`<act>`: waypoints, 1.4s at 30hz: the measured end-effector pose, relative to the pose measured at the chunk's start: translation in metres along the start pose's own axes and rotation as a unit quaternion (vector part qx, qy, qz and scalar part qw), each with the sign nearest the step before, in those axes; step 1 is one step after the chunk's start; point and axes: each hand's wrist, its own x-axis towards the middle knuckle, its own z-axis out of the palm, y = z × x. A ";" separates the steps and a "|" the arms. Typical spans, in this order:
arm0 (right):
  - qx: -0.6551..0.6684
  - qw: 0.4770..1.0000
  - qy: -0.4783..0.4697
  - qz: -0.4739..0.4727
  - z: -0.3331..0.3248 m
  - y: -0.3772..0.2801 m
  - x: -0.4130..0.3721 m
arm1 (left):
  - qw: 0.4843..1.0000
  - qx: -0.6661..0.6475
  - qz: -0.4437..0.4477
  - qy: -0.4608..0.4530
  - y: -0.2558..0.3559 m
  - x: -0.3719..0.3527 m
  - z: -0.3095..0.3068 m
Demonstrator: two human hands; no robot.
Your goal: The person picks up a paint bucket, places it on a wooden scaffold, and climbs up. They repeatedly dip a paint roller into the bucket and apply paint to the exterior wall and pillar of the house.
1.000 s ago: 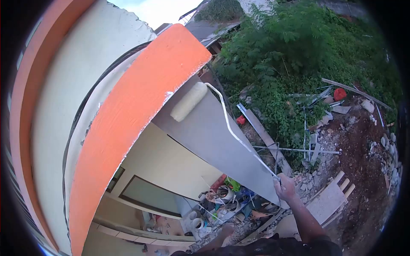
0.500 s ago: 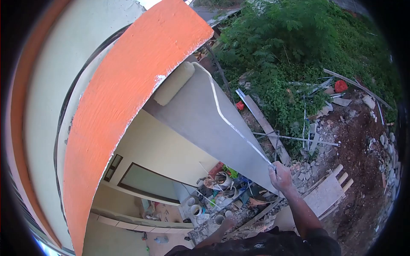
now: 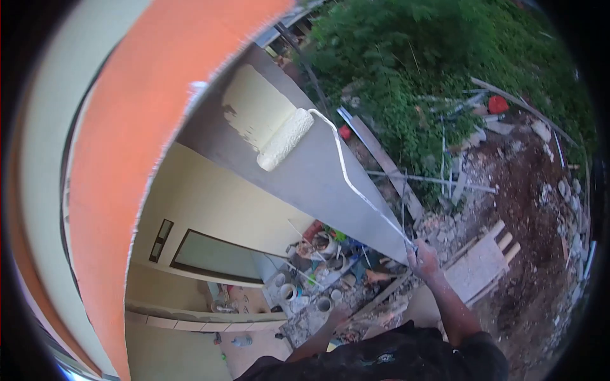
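My right hand (image 3: 424, 260) is closed round the lower end of a long paint roller (image 3: 286, 141). Its cream-coated sleeve rests on a smooth grey wall face (image 3: 330, 193), and the white bent rod runs down to my fist. Behind the sleeve lies a fresh, ragged-edged patch of pale cream paint (image 3: 257, 92). Low in the view, my left hand (image 3: 338, 317) hangs over the rubble, away from the roller; its fingers are too blurred to make out.
An orange-painted curved edge (image 3: 136, 120) borders the grey face on the left. Far below are buckets (image 3: 289, 292) among debris, a pale board (image 3: 476, 270) with poles, and brown soil (image 3: 518, 209). Green bushes (image 3: 400, 70) grow at the upper right.
The roller sleeve has moved down and right from beside the orange edge, and a cream patch now shows on the grey face. The view has shifted slightly.
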 end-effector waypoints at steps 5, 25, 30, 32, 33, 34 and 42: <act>-0.026 0.997 -0.037 0.058 -0.009 0.018 -0.028 | 0.994 0.089 0.057 -0.020 0.001 -0.001 0.000; -0.138 0.981 -0.097 0.095 -0.043 0.075 -0.126 | 0.900 0.426 0.091 -0.033 0.015 -0.032 0.011; -0.139 0.980 -0.090 0.111 -0.043 0.090 -0.150 | 0.923 0.369 0.105 -0.024 0.025 -0.041 0.015; -0.148 0.975 -0.105 0.125 -0.051 0.082 -0.151 | 0.959 0.275 -0.063 0.011 0.070 -0.050 0.039; -0.151 0.974 -0.104 0.135 -0.054 0.083 -0.154 | 0.968 0.226 -0.107 -0.015 0.097 -0.052 0.050; -0.153 0.969 -0.126 0.148 -0.055 0.086 -0.157 | 0.967 0.228 -0.113 -0.023 0.088 -0.053 0.045; -0.142 0.954 -0.180 0.192 -0.055 0.104 -0.178 | 0.976 0.168 -0.141 -0.005 0.064 -0.067 0.025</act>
